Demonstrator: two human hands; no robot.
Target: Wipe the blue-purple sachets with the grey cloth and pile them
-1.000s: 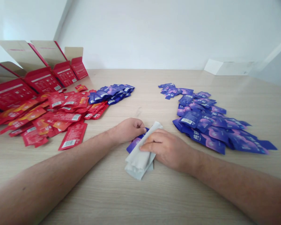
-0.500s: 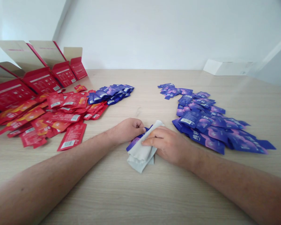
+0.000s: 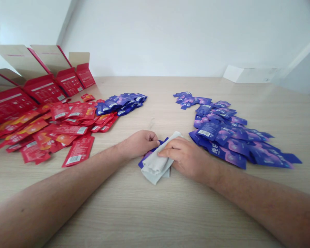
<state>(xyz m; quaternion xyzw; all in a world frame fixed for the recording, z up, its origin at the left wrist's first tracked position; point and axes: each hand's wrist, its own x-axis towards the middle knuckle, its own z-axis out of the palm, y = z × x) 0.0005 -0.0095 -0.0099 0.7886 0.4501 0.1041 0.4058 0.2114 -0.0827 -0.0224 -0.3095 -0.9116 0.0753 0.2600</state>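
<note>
A blue-purple packet (image 3: 142,162) lies on the table between my hands, mostly covered by a folded white cloth (image 3: 155,163). My left hand (image 3: 143,143) pinches the packet's upper left edge between thumb and fingers. The cloth is gripped in my right hand (image 3: 187,156), which presses it on the packet from the right. Close beyond my right hand is a large pile of blue-purple packets (image 3: 232,131). A smaller heap of similar packets (image 3: 122,102) sits past my left hand, touching the red packets.
Many red and orange packets (image 3: 72,129) spread over the left of the table (image 3: 155,213). Open red boxes (image 3: 45,88) with raised flaps stand behind them. At the back right, a white box (image 3: 250,74) rests by the wall.
My right hand has shifted slightly with the cloth, whose lower corner has drawn up a little. My left hand keeps its pinch on the packet.
</note>
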